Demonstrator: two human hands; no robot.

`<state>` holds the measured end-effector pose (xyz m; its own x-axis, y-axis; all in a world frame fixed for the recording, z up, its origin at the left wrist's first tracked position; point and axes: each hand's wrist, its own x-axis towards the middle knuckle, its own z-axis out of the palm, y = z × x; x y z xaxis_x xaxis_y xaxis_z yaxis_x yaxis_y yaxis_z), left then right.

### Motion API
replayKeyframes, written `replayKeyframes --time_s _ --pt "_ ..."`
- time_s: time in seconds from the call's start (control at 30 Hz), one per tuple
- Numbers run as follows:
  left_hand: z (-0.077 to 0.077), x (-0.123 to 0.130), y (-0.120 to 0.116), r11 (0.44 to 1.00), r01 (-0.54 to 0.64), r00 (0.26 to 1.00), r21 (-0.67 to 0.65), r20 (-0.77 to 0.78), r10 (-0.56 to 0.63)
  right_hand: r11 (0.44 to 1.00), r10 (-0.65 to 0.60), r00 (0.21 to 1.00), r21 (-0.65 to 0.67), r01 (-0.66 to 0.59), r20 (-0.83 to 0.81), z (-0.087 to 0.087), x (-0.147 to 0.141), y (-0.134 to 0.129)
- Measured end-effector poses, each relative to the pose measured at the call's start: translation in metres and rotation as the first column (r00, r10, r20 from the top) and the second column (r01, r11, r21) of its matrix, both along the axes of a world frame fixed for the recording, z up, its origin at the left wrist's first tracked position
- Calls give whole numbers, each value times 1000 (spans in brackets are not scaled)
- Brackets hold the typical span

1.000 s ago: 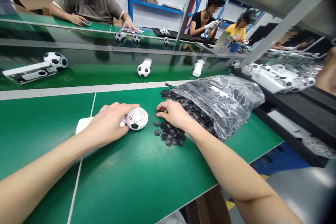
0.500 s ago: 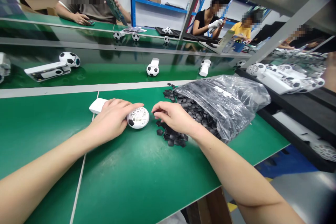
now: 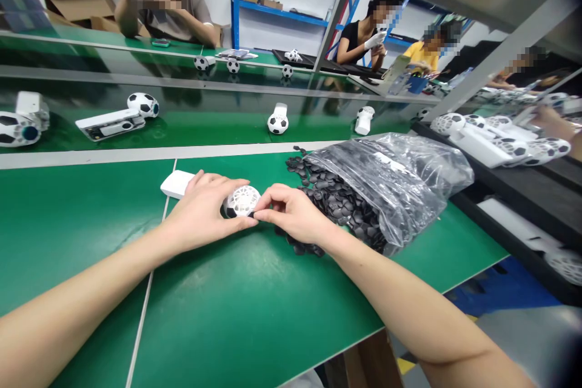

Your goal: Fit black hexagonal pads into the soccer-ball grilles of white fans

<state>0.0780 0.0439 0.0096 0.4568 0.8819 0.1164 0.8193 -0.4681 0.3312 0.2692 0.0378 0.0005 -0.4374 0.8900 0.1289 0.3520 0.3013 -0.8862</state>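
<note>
A white device with a ball-shaped head [image 3: 244,200] rests on the green table [image 3: 218,315], its flat white end [image 3: 176,183] sticking out at the left. My left hand [image 3: 204,206] wraps round it, thumb and fingers on either side of the ball. The ball shows open lattice on top and black patches low down. At the ball's right edge, my right hand [image 3: 286,212] pinches a small black piece [image 3: 256,214]. Just behind that hand, many black pentagon pieces [image 3: 336,197] spill from a clear plastic bag [image 3: 413,176].
Beyond the white strip, ball-headed devices [image 3: 277,121] lie on a dark green conveyor [image 3: 204,124]. Black trays [image 3: 491,194] with white parts stand at the right. Several people sit across the line, one in yellow [image 3: 422,54].
My right hand has moved left from the black pieces to the ball. My left thumb has shifted to the ball's near side. Devices on the conveyor appear further right.
</note>
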Motion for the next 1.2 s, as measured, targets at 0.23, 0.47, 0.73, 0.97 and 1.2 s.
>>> replayKeyframes --time_s 0.23,0.47,0.73,0.97,1.2 --pt "-1 0 -1 1000 5 1000 30 20 -6 991 -46 998 -131 40 -44 -5 -2 4" --pt "-5 -4 4 994 67 993 83 94 -74 995 -46 999 -91 44 -23 -4 -10 7" --pt "-3 -9 5 978 204 972 43 114 -207 1000 7 993 -19 -5 119 4 3 12" --pt "-4 -9 4 982 191 980 -14 55 -190 997 -57 823 73 19 565 4 27 19" --pt "-2 0 -11 969 180 972 -169 185 -148 996 12 927 77 -44 376 8 21 13"
